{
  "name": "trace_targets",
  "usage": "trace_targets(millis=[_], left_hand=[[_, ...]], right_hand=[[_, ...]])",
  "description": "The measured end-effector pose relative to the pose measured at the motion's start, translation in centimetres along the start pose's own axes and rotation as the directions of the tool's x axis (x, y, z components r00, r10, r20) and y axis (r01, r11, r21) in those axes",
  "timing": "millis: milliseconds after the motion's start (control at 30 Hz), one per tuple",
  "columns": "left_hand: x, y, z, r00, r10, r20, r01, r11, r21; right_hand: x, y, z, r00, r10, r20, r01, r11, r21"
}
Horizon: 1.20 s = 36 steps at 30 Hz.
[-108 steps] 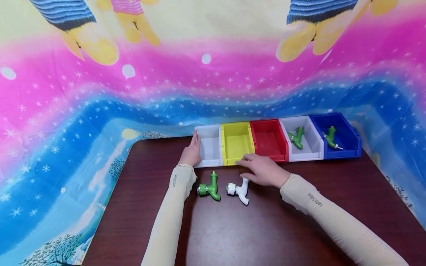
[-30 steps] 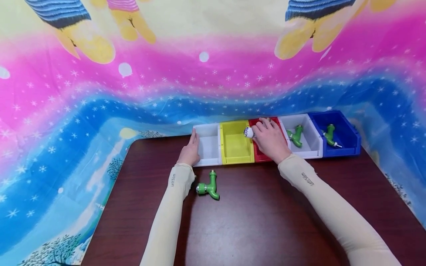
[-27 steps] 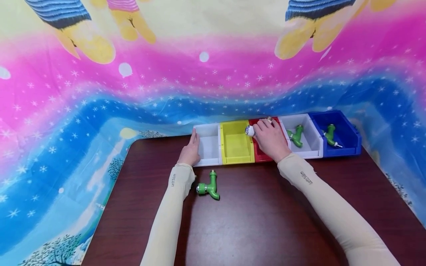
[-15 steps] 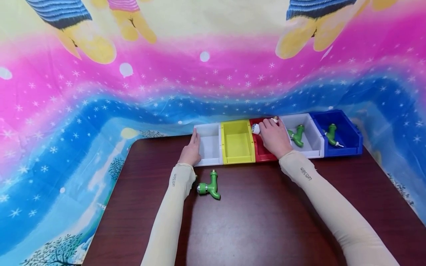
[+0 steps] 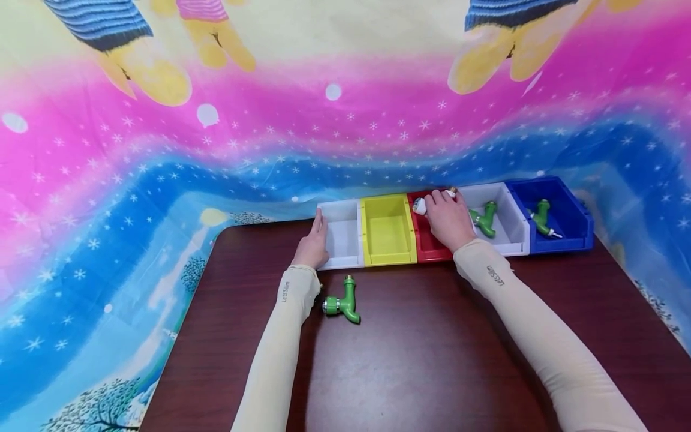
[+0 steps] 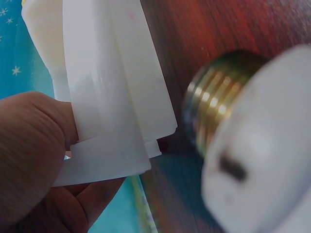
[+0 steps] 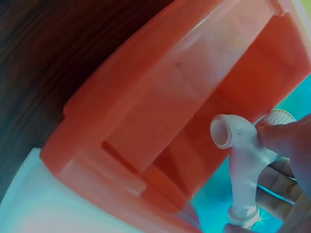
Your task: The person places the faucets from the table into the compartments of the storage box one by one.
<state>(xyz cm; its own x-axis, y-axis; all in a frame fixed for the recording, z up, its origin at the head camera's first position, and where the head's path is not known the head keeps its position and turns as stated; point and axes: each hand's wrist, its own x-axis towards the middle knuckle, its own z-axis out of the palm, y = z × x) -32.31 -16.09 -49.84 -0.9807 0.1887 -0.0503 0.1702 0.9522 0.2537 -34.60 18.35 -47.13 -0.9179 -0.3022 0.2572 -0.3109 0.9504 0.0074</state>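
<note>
My right hand [image 5: 449, 219] holds a white plastic tap [image 7: 245, 165] with a brass threaded end over the back of the red bin [image 5: 430, 249]. In the right wrist view, thumb and fingers grip the tap near its knob, and its spout points toward the bin's inside. My left hand [image 5: 311, 246] grips the side wall of the left white bin [image 5: 342, 240], thumb on one side and fingers on the other. On the table near my left wrist lies a green tap [image 5: 348, 300]. A blurred white piece with a brass thread [image 6: 214, 102] looms close in the left wrist view.
The bins stand in a row at the table's back edge. The yellow bin [image 5: 387, 234] is between the left white and red ones. Green taps lie in the right white bin [image 5: 513, 231] and the blue bin [image 5: 580, 225]. A patterned cloth [image 5: 302, 132] hangs behind.
My right hand has picked up the white tap from the table and carried it over the red bin, then shifted slightly right. My left hand stays on the white bin.
</note>
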Motion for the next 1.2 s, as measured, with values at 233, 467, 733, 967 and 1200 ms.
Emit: trace_targets(millis=[233,467,733,967,1200], left_hand=[[0.1,0.0,0.0,1.000,0.002,0.006,-0.002,1.000,0.010],[0.2,-0.1,0.0,1.000,0.004,0.006,-0.004,1.000,0.008],[-0.1,-0.5,0.2,1.000,0.009,0.014,-0.009,1.000,0.022],[0.1,-0.6,0.3,1.000,0.007,0.003,-0.007,1.000,0.010],[0.2,-0.4,0.2,1.000,-0.001,0.003,0.001,1.000,0.007]], right_hand=[[0.1,0.2,0.2,1.000,0.001,0.028,-0.001,1.000,-0.017],[0.0,0.2,0.6,0.998,-0.007,0.063,0.008,1.000,-0.007],[0.0,0.1,1.7,0.997,-0.059,0.041,0.060,0.998,-0.008],[0.0,0.5,1.8,0.996,-0.076,0.050,0.077,0.997,-0.016],[0.1,0.9,2.1,0.995,-0.079,0.068,0.080,0.997,-0.007]])
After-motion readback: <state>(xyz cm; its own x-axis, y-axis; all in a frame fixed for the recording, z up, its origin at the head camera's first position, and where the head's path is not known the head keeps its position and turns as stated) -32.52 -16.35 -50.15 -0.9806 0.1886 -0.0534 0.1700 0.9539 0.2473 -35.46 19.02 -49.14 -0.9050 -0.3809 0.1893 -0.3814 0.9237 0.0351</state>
